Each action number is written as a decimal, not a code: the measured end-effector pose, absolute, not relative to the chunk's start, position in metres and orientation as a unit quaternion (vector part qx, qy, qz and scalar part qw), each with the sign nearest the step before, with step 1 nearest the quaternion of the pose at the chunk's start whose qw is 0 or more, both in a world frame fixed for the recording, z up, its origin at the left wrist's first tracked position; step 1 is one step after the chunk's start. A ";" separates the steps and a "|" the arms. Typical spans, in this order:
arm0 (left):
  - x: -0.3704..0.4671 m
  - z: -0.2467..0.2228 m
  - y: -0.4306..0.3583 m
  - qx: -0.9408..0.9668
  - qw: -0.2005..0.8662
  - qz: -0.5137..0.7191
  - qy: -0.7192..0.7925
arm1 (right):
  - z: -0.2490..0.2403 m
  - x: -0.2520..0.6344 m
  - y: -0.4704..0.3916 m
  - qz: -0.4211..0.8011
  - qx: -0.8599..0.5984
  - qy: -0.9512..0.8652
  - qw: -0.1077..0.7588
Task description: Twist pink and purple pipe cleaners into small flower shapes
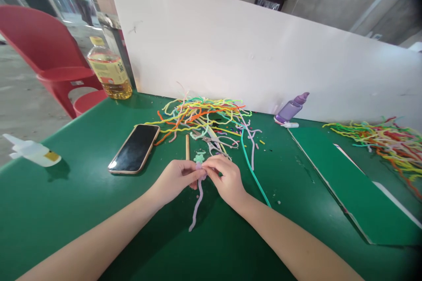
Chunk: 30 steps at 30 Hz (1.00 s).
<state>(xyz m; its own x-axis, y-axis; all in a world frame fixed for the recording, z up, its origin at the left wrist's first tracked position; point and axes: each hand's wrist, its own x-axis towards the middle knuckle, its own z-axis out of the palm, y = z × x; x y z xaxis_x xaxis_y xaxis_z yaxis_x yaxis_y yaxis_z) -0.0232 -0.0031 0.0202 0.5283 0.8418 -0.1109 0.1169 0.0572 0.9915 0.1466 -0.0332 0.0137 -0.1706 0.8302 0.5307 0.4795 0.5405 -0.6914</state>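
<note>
My left hand pinches a lilac fuzzy stem, whose loose end hangs down toward me. Close against it on the right, my right hand has its fingertips closed on the same lilac piece. A small mint-green looped shape sticks up just above the fingertips. Just beyond my hands lie scissors and a thin wooden stick. The fingers hide part of the lilac stem between them.
Colourful stems are heaped behind my hands, with more at right. A phone, a glue bottle and an oil bottle are left. A purple bottle and green board are right. A white panel stands behind.
</note>
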 end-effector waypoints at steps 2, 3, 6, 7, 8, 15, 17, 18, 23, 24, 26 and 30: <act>-0.023 0.021 -0.004 0.638 0.603 0.278 0.390 | 0.014 0.148 -0.032 0.182 -0.442 -0.748 0.460; -0.023 0.022 -0.004 0.644 0.599 0.269 0.393 | 0.014 0.149 -0.032 0.181 -0.444 -0.751 0.454; -0.023 0.021 -0.005 0.645 0.606 0.255 0.389 | 0.013 0.149 -0.030 0.195 -0.450 -0.744 0.454; -0.023 0.021 -0.005 0.644 0.610 0.257 0.384 | 0.013 0.149 -0.030 0.205 -0.453 -0.737 0.458; -0.023 0.021 -0.004 0.645 0.610 0.262 0.379 | 0.012 0.149 -0.029 0.214 -0.457 -0.729 0.463; -0.024 0.022 -0.001 0.650 0.557 0.300 0.421 | 0.008 0.147 -0.029 0.241 -0.486 -0.688 0.481; -0.025 0.023 -0.001 0.648 0.540 0.315 0.435 | 0.009 0.147 -0.029 0.247 -0.493 -0.688 0.472; -0.024 0.024 -0.002 0.647 0.534 0.325 0.436 | 0.010 0.146 -0.029 0.250 -0.496 -0.689 0.466; -0.023 0.026 -0.003 0.631 0.526 0.362 0.440 | 0.015 0.143 -0.032 0.265 -0.485 -0.707 0.442; -0.023 0.026 -0.004 0.629 0.525 0.365 0.441 | 0.016 0.143 -0.033 0.263 -0.482 -0.712 0.438; -0.022 0.026 -0.005 0.625 0.526 0.374 0.439 | 0.017 0.142 -0.034 0.259 -0.478 -0.719 0.432; -0.020 0.025 -0.007 0.585 0.563 0.405 0.420 | 0.016 0.142 -0.036 0.292 -0.473 -0.711 0.431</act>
<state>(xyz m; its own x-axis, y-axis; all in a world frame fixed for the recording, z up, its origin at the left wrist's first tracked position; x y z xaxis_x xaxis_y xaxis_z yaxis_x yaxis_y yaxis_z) -0.0199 -0.0073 0.0248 0.3184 0.9480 0.0014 0.0351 -0.0132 0.9993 0.1421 -0.0358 0.0164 -0.1804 0.9243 0.3364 0.4216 0.3816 -0.8226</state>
